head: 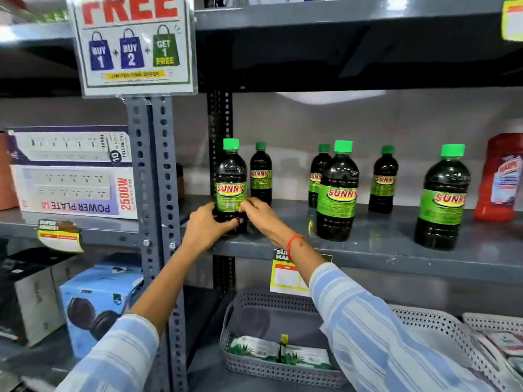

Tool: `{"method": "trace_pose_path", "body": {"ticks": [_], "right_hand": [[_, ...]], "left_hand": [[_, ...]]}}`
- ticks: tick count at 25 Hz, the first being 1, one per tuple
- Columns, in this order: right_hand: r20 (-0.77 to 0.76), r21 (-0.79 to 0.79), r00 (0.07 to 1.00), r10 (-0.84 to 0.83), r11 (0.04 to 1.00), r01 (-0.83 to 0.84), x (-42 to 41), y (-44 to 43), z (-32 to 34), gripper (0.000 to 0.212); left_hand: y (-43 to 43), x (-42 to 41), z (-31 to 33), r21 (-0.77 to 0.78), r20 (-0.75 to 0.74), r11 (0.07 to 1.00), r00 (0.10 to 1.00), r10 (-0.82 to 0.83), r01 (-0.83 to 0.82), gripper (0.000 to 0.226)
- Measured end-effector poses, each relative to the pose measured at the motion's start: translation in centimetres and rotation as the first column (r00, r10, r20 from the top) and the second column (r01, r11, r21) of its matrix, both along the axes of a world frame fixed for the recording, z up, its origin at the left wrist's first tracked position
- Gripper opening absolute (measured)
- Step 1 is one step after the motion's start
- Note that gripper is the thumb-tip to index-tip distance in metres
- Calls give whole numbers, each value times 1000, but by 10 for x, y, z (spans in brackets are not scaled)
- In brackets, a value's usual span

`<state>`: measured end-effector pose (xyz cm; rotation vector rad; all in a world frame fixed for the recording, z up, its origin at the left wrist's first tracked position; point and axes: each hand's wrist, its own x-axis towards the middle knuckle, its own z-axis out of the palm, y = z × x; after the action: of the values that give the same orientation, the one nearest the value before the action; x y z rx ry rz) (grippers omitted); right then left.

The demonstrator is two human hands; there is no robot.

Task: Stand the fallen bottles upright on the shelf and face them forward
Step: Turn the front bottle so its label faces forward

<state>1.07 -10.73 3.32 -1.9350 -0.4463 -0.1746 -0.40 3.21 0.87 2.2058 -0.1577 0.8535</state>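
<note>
The bottle in hand (230, 188) stands upright at the left end of the grey shelf (396, 247), close to the front edge and just beside the perforated upright post (154, 171). It is dark liquid under a green cap, with a green "SUNNY" label turned outward. It looks like thin clear plastic filled nearly to the neck, so it is probably fairly heavy for its size, stiff enough when full, and smooth on the label band. The narrow base and tall body make it tippy, so a low grip suits turning it and a grip around the wide middle suits lifting it.

The left hand (208, 224) wraps the lower body from the left, fingers curled round the base. The right hand (256, 212) presses its fingertips against the lower right side at the bottom of the label. Both hands are closed on this one bottle, which rests on the shelf.

Five more bottles of the same kind stand upright along the shelf: one (261, 174) just behind, a near pair (336, 193) and (319, 174) towards the middle, one (383, 181) at the back, and one (443, 202) further right at the front. None in view lies fallen. A red bottle (499, 179) stands at the far right. Below sits a grey basket (240, 349).
</note>
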Motion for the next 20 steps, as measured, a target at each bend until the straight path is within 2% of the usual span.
{"method": "trace_pose_path", "body": {"ticks": [10, 14, 18, 20], "right_hand": [[45, -64, 999, -6, 998, 9, 8, 7, -2, 20], [21, -19, 1000, -17, 1000, 18, 0, 3, -3, 5], [1, -97, 1000, -21, 995, 21, -5, 1, 1, 25], [-2, -126, 1000, -25, 992, 24, -10, -2, 5, 27]], "left_hand": [[7, 4, 3, 1, -30, 1000, 999, -23, 23, 47], [0, -4, 5, 6, -79, 999, 996, -44, 44, 42], [-3, -8, 6, 3, -132, 999, 990, -42, 42, 34], [-5, -12, 10, -23, -147, 999, 988, -47, 44, 31]]}}
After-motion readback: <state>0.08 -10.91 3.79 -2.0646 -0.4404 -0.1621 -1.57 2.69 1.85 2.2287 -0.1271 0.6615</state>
